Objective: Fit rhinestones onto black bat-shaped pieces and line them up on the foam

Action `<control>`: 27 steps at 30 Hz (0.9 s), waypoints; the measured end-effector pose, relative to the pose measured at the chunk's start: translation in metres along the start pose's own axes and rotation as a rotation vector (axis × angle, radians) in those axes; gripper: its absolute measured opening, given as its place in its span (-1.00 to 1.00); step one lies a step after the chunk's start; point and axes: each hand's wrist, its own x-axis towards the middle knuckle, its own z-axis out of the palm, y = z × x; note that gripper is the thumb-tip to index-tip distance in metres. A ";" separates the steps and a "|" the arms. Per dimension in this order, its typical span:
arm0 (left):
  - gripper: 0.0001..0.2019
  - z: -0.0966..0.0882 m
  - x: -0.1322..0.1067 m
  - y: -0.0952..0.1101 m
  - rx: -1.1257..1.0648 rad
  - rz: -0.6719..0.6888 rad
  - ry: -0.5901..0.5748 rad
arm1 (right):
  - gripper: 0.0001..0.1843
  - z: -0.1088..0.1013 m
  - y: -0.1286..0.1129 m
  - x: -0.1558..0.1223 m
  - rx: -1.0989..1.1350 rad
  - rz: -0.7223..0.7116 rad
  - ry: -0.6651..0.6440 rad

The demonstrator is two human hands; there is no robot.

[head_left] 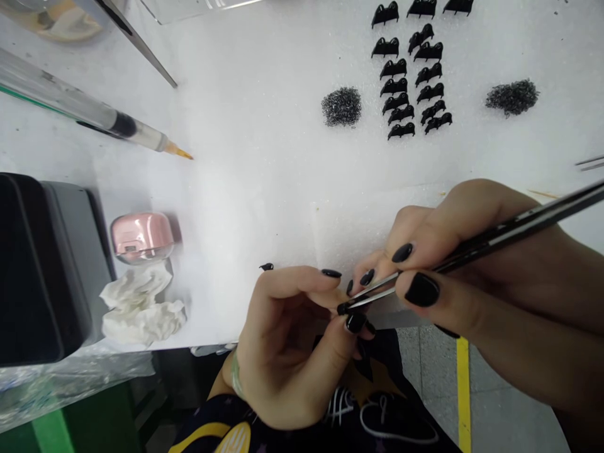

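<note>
In my right hand (453,251) is a pair of dark tweezers (500,234), gripped between thumb and fingers and slanting down to the left. Their tips meet a small black piece (343,309), which my left hand (292,346) pinches between thumb and fingers. Much of that piece is hidden by the fingertips. One loose black part (267,267) lies on the white surface just beyond my left knuckles. Farther off, two columns of small black double-humped parts (394,86) rest on the surface.
Dark heaps of tiny wire-like bits lie left (341,107) and right (512,97) of the columns. At the left are a syringe (141,135) with an amber tip, a pointed metal tool (141,47), a pink case (143,236), crumpled tissue (141,308) and a dark box (38,270).
</note>
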 end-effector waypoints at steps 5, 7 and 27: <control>-0.64 0.000 -0.001 0.001 0.007 -0.013 0.007 | -0.73 0.002 -0.002 0.002 -0.033 -0.011 0.039; -0.64 0.000 -0.001 0.001 0.009 -0.019 0.012 | -0.79 0.001 -0.002 0.002 -0.017 -0.021 0.016; -0.63 -0.002 -0.001 0.000 -0.009 -0.027 0.013 | -0.83 -0.003 -0.002 0.003 0.033 0.029 -0.091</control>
